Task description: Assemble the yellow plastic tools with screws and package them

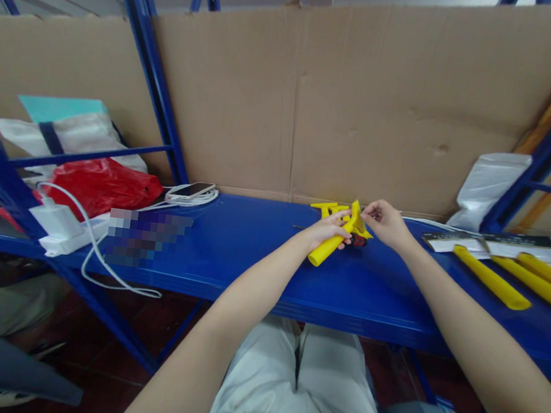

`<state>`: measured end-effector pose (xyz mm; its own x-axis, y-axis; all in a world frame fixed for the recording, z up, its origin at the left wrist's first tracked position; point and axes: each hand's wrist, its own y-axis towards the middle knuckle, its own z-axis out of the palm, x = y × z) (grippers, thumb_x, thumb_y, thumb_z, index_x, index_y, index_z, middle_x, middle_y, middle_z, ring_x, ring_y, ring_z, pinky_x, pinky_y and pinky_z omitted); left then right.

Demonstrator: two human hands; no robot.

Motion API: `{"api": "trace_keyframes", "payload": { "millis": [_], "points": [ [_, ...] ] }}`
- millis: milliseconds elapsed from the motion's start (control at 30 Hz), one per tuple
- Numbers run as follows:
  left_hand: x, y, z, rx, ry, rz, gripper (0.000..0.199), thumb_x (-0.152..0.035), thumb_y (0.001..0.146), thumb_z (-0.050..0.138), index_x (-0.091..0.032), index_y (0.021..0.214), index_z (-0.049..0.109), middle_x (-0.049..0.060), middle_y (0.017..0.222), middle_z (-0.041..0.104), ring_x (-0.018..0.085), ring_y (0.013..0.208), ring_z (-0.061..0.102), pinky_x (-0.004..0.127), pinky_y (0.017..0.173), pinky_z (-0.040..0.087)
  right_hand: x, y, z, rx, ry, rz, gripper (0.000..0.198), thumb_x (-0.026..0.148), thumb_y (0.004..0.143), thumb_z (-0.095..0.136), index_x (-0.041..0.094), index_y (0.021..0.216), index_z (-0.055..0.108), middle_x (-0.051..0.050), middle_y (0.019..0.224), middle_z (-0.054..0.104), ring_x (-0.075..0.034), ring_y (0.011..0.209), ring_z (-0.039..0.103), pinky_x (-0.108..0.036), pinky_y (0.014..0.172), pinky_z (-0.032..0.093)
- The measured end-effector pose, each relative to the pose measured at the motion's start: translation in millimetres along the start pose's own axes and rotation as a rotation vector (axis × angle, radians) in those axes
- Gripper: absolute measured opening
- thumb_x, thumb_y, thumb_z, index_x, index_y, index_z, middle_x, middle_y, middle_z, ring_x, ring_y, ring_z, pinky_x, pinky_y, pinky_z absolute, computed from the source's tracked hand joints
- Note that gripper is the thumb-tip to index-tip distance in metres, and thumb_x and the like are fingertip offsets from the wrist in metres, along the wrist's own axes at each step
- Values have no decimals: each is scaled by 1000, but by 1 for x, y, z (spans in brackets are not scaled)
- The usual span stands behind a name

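Note:
My left hand [331, 229] is wrapped round a yellow plastic tube-shaped handle [324, 251], whose near end points down toward me over the blue shelf. At the tube's far end is a yellow angled piece [355, 215]. My right hand [384, 221] is closed in a pinch just right of that piece; whatever its fingertips hold is too small to make out. More yellow plastic parts [324, 206] show behind my left hand. A small dark red and black object [359, 241] lies beneath the yellow piece, partly hidden.
Several yellow tubes [492, 279] lie at the right by black-and-white strips [456, 244]. A white plastic bag [491, 186] leans on the right post. Leftward are a phone [194, 190], white cables, a power strip [70, 239] and a red bag [107, 186]. Cardboard [249, 96] backs the blue shelf [245, 243].

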<state>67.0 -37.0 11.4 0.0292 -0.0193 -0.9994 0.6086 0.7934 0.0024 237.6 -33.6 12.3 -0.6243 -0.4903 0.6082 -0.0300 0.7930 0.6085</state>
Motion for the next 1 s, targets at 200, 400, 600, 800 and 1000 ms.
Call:
{"api": "trace_keyframes", "payload": {
  "millis": [200,400,600,800,1000],
  "points": [
    [-1,-3,0,3,-6,-27,83,6,68,49,-28,141,30,13,128,46,4,56,56,17,44,42,1,-1,1,13,25,11,13,22,72,54,20,71,42,-2,72,54,-13,66,52,-28,64,45],
    [0,-3,-2,31,-17,-23,83,6,67,48,-29,140,31,13,127,47,6,55,59,18,45,43,-1,1,2,9,71,-14,14,25,69,58,20,71,44,-2,71,56,-14,67,53,-30,66,47],
    [1,-2,-5,69,-81,10,84,8,65,50,-24,141,31,14,117,54,8,53,59,19,44,42,-7,3,-1,-71,77,-29,26,39,66,64,20,75,48,-5,77,59,-17,71,56,-36,71,49],
    [0,-2,-6,100,-160,49,85,9,65,49,-24,141,31,12,111,58,8,52,58,19,44,40,-10,3,-2,-121,-14,3,39,53,67,61,19,84,52,-10,91,61,-22,87,57,-40,79,47],
    [2,-1,-8,119,-217,79,84,9,65,50,-25,140,33,11,110,59,9,54,59,18,43,39,-7,1,1,-48,-51,94,39,53,74,54,17,89,54,-13,99,61,-25,97,56,-42,86,44]
  ]
}}
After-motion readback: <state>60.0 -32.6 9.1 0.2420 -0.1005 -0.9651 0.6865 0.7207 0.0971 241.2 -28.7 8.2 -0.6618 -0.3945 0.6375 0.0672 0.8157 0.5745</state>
